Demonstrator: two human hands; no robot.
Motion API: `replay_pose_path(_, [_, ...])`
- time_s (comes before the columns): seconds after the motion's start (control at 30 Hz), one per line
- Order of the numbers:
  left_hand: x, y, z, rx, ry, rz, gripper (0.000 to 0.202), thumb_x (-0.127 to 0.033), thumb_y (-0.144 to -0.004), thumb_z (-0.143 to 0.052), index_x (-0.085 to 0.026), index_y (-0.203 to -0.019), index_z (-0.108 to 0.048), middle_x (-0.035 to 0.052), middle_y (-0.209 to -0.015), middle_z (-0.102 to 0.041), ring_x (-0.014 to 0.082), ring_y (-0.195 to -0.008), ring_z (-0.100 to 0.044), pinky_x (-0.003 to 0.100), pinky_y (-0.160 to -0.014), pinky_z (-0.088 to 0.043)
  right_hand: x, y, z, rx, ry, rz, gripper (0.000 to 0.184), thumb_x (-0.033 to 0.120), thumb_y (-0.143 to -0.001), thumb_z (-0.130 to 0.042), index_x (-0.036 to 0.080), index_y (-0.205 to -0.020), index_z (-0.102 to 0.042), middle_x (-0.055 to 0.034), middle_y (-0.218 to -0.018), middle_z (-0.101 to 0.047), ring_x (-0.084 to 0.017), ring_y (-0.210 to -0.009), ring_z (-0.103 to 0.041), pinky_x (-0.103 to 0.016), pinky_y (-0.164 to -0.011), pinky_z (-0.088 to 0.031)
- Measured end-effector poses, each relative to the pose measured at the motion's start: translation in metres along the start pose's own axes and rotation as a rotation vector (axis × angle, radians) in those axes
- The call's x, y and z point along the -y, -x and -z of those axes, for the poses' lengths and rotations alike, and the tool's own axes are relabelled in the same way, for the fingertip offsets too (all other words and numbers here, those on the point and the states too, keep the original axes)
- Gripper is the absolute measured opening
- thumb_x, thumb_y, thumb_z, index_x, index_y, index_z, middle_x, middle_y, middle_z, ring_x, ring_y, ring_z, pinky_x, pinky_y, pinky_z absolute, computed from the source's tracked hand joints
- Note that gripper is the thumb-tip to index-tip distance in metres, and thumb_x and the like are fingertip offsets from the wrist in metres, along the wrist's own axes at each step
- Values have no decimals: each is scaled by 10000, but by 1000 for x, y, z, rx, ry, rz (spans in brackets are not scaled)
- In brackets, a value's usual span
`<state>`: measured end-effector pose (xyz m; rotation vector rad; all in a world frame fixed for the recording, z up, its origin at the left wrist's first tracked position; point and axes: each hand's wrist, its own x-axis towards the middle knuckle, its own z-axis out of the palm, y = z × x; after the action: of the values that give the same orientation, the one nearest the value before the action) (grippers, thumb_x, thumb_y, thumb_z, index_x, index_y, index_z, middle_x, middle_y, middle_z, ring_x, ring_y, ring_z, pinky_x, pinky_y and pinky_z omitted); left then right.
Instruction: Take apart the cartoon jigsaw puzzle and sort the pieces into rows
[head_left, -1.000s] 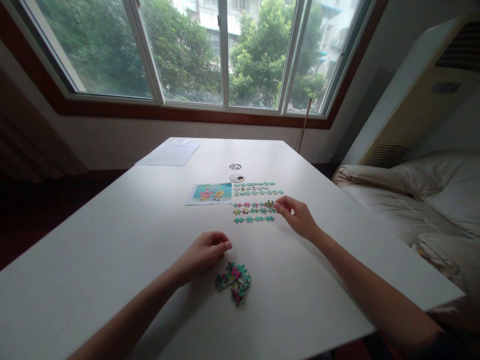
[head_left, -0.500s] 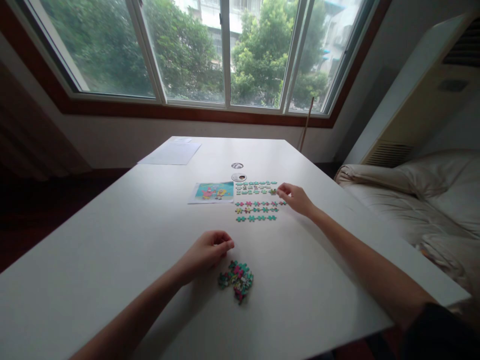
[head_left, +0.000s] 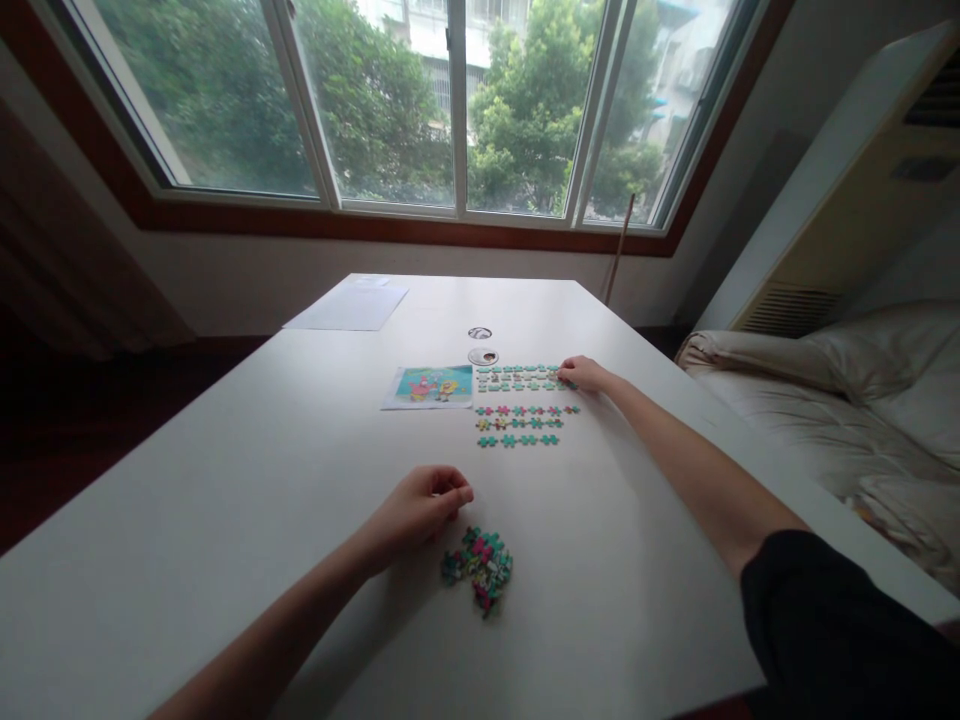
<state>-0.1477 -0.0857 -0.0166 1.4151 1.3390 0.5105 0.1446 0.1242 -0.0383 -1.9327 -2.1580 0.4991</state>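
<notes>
On the white table (head_left: pixel 225 450) lie several rows of teal and pink jigsaw pieces (head_left: pixel 521 410), laid out next to a small cartoon reference picture (head_left: pixel 431 385). My right hand (head_left: pixel 585 373) is stretched far forward, its fingertips pinched at the right end of the upper rows; whether it holds a piece is too small to tell. My left hand (head_left: pixel 420 505) rests curled on the table just left of a loose heap of jigsaw pieces (head_left: pixel 480 568), its fingers closed together.
A sheet of paper (head_left: pixel 349 305) lies at the table's far left. Two small round objects (head_left: pixel 482 345) sit behind the rows. A bed with a pale quilt (head_left: pixel 847 390) stands to the right, windows ahead, a thin stick (head_left: pixel 619 245) against the wall.
My right hand has moved away from the middle rows up to the right end of the top rows. My left hand has stayed by the heap.
</notes>
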Motion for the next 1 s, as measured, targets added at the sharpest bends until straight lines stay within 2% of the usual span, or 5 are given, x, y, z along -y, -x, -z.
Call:
replay_pose_path(0.33, [0, 1, 0, -6, -1, 8, 353, -474, -637, -529, -130, -712, -543, -46, -519, -456, 72, -418, -367, 190, -390, -273, 3, 1, 10, 35, 37, 0, 213, 268, -709, -529, 105, -699, -666, -47, -626, -615, -95, -511, -477, -207, -497, -321])
replay_pose_path(0.5, [2, 0, 0, 6, 8, 6, 357, -475, -640, -535, -128, -721, -546, -47, -524, -455, 74, -421, -369, 191, -389, -278, 17, 17, 13, -92, 18, 46, 227, 282, -753, -504, 103, -777, -643, -62, -711, -621, -110, -605, -501, -208, -551, -334])
replay_pose_path(0.63, [2, 0, 0, -1, 1, -5, 350, -467, -642, -539, -127, -720, -553, -43, -527, -463, 76, -425, -374, 192, -393, -281, 52, 60, 8, -140, -27, 182, 250, 335, -794, -473, 137, -847, -615, -23, -734, -603, -95, -639, -493, -195, -579, -346])
replay_pose_path(0.8, [3, -1, 0, -13, 1, -21, 348, -468, -642, -546, -129, -718, -565, -48, -511, -460, 79, -422, -379, 194, -394, -278, 102, 144, -7, 277, -182, 701, 212, 346, -771, -539, 162, -849, -609, 4, -683, -566, -85, -593, -487, -186, -537, -360])
replay_pose_path(1.0, [8, -3, 1, -3, 43, -49, 332, -454, -649, -555, -127, -708, -558, -52, -496, -453, 75, -408, -374, 194, -391, -279, 120, 197, -36, 271, -156, 790, 337, 448, -694, -613, 186, -906, -608, -12, -739, -576, -122, -678, -504, -227, -624, -366])
